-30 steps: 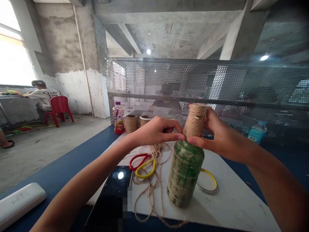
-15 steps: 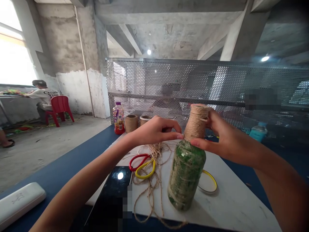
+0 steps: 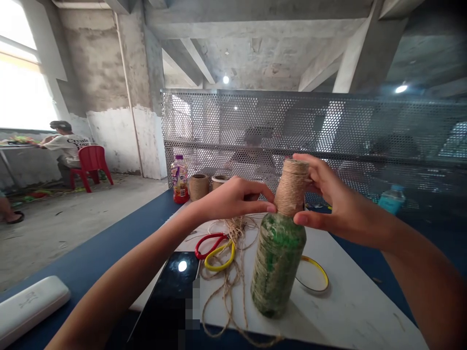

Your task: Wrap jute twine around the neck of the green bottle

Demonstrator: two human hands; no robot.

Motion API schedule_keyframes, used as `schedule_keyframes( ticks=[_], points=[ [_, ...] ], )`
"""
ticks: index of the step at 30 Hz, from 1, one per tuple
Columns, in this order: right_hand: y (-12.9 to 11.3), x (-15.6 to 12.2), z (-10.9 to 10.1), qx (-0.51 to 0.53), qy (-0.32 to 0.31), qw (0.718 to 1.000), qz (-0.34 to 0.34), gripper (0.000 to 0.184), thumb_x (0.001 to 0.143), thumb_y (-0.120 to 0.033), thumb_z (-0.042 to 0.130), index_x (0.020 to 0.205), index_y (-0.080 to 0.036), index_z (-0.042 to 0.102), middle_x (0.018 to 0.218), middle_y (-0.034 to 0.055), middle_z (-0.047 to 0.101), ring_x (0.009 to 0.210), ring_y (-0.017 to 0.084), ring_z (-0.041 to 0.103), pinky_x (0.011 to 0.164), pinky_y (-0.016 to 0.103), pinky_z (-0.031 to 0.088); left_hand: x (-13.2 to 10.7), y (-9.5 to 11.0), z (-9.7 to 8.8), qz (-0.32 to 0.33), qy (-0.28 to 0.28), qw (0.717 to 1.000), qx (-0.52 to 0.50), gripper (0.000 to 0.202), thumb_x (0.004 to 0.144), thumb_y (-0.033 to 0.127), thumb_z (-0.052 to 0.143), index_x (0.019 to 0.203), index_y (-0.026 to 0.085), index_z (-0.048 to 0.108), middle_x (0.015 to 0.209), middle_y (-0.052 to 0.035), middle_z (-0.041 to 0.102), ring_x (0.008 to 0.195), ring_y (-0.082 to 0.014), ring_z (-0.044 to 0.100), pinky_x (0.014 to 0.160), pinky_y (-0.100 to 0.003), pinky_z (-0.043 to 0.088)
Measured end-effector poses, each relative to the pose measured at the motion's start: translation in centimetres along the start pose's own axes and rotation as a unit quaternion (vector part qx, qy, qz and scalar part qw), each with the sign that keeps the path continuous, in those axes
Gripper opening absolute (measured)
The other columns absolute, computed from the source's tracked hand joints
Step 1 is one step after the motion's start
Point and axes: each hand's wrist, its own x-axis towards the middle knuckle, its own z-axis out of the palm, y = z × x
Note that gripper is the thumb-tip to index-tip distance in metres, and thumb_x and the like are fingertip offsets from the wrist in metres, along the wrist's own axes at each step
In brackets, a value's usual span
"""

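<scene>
The green glass bottle (image 3: 279, 270) stands on the white board (image 3: 359, 304), which lies on the blue surface (image 3: 104, 262). It leans slightly to the right in this view; its base appears to rest on the board, which presumably carries the weight and frees both hands to work at the neck.

The neck carries a close-laid wrap of jute twine (image 3: 292, 189). The shoulder and body show green through a patchy, fibrous coating.

Left hand (image 3: 237, 199): thumb and index finger meet, or nearly meet, at the left of the neck base. Whether they pinch a strand or press the lowest turn cannot be told. This position probably keeps the wrap's lower edge from slipping.

Right hand (image 3: 337, 209): fingers spread in a wide C about the right side of the neck, thumb low, index finger near the mouth. The hold looks loose, likely to steady the bottle without crushing the turns; full contact is not visible.

Loose twine (image 3: 236, 226) and scissors (image 3: 233, 255), with one red and one yellow handle, lie left of the bottle, within easy reach. A yellow-lined ring (image 3: 324, 274) lies to its right. Two spools (image 3: 199, 187) stand at the rear, outside the working area.
</scene>
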Motion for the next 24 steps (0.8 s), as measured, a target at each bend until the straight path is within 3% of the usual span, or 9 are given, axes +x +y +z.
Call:
schedule_keyframes(
  ticks=[3, 6, 12, 18, 24],
  points=[
    [-0.4, 0.0, 0.8, 0.002, 0.018, 1.000, 0.009, 0.085, 0.072, -0.044, 0.073, 0.141, -0.038, 0.023, 0.123, 0.0070, 0.057, 0.115, 0.034, 0.056, 0.086, 0.049, 0.056, 0.0, 0.1, 0.1, 0.012, 0.005, 1.000, 0.004, 0.026, 0.086, 0.039, 0.060, 0.089, 0.014, 0.068, 0.060, 0.0053, 0.050, 0.053, -0.0054, 0.037, 0.049, -0.019, 0.029],
    [-0.8, -0.2, 1.4, 0.002, 0.026, 0.999, 0.037, 0.079, 0.077, -0.045, 0.069, 0.141, -0.039, 0.024, 0.117, 0.0067, 0.061, 0.111, 0.035, 0.059, 0.077, 0.047, 0.059, 0.0, 0.1, 0.1, 0.014, 0.007, 1.000, 0.007, 0.026, 0.087, 0.038, 0.059, 0.089, 0.014, 0.068, 0.061, 0.0051, 0.051, 0.053, -0.0055, 0.037, 0.049, -0.019, 0.030],
    [-0.6, 0.1, 1.1, 0.123, -0.038, 0.992, -0.004, 0.066, 0.083, -0.037, 0.065, 0.139, -0.038, 0.031, 0.138, 0.0047, 0.049, 0.122, 0.030, 0.053, 0.095, 0.044, 0.053, 0.0, 0.1, 0.2, 0.013, 0.025, 0.999, 0.031, 0.027, 0.086, 0.039, 0.060, 0.083, 0.014, 0.067, 0.058, 0.0054, 0.049, 0.053, -0.0054, 0.039, 0.050, -0.018, 0.031],
    [0.8, 1.0, 0.8, 0.173, -0.086, 0.981, -0.019, 0.084, 0.083, -0.031, 0.067, 0.146, -0.039, 0.013, 0.134, 0.0050, 0.053, 0.124, 0.028, 0.051, 0.099, 0.046, 0.049, -0.1, -0.1, 0.3, 0.012, 0.037, 0.998, 0.044, 0.027, 0.086, 0.038, 0.060, 0.077, 0.014, 0.065, 0.057, 0.0050, 0.050, 0.052, -0.0056, 0.040, 0.050, -0.018, 0.033],
    [0.6, 0.8, 1.3, 0.068, -0.003, 0.998, -0.003, 0.091, 0.073, -0.034, 0.075, 0.143, -0.041, 0.019, 0.127, 0.0063, 0.055, 0.114, 0.032, 0.056, 0.095, 0.053, 0.049, 0.0, 0.0, 0.2, 0.009, 0.029, 0.998, 0.052, 0.028, 0.087, 0.039, 0.059, 0.078, 0.014, 0.065, 0.057, 0.0048, 0.050, 0.052, -0.0060, 0.040, 0.049, -0.019, 0.033]
  ],
)
